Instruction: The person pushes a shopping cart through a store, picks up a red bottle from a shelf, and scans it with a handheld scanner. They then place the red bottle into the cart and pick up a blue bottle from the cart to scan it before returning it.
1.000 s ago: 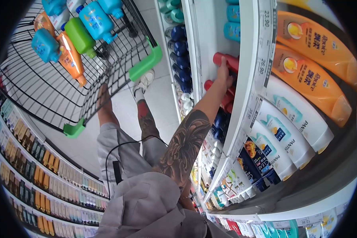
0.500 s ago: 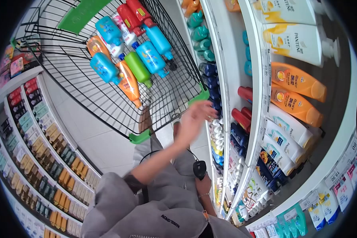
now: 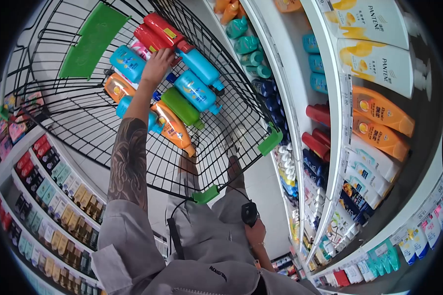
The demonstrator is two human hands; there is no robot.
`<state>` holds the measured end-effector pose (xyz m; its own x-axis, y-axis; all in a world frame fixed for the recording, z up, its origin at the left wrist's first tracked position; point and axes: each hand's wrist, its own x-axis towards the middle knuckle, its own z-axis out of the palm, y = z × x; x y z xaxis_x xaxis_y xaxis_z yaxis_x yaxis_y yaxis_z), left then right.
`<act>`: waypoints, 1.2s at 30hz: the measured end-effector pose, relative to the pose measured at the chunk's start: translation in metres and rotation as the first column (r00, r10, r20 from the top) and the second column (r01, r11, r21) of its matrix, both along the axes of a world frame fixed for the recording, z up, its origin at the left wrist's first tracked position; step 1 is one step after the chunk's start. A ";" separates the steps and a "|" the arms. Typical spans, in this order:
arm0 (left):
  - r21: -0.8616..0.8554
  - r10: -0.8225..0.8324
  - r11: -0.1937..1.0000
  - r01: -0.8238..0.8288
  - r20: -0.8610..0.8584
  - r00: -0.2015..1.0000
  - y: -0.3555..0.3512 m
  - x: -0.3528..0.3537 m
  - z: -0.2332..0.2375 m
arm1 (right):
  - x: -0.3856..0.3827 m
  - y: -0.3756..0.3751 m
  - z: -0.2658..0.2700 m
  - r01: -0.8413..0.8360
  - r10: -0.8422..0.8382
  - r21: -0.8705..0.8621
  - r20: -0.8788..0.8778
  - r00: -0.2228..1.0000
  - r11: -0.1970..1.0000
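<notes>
My left hand (image 3: 157, 67), at the end of a tattooed forearm, reaches into a wire shopping cart (image 3: 221, 169). Its fingers bend over the neck end of a red bottle (image 3: 150, 38), partly hiding it and a pink-and-white bottle (image 3: 141, 49) beneath. A second red bottle (image 3: 163, 29) lies alongside. Around the hand are blue pump bottles (image 3: 128, 62) (image 3: 197, 89), a green bottle (image 3: 182, 107) and orange bottles (image 3: 172, 129) (image 3: 118, 88). Low beside my leg, my right hand (image 3: 256, 233) is closed on a small black corded device (image 3: 249, 214).
Shelves on the right hold white Pantene pump bottles (image 3: 374, 66), orange bottles (image 3: 381, 110) and dark red bottles (image 3: 317, 145). Boxed goods (image 3: 66, 216) fill shelves on the left. Green plastic corner pieces (image 3: 206, 194) mark the cart's near rim.
My left hand has gone from beside the cart's near right corner, by the shelf, into the cart among the bottles. The camera view has shifted. My right hand stays low with the device.
</notes>
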<state>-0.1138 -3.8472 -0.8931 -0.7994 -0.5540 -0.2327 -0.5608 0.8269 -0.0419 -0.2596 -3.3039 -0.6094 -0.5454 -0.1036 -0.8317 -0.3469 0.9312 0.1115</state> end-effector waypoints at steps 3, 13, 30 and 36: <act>0.003 -0.061 0.998 0.061 0.074 0.995 -0.009 -0.003 -0.009 | 0.010 -0.006 0.003 0.012 -0.011 0.015 -0.029 1.000 1.000; 0.528 0.594 0.801 -0.283 -0.635 0.494 0.000 0.020 0.102 | 0.001 -0.006 0.010 0.121 -0.130 -0.144 -0.058 0.990 0.982; 0.835 1.000 0.016 0.549 0.000 -0.029 0.253 -0.065 0.308 | -0.144 -0.121 0.131 0.405 -0.059 -0.489 0.580 0.813 0.773; 0.946 0.971 0.173 0.274 -0.210 0.115 0.322 -0.141 0.283 | -0.173 -0.044 0.098 0.413 -0.287 -0.362 0.353 0.891 0.836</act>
<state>-0.2543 -3.5255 -0.6099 -0.4657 -0.8330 -0.2987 0.1224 -0.3949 0.9105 -0.4323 -3.3478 -0.5115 -0.3692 -0.3195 -0.8727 0.0539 0.9301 -0.3634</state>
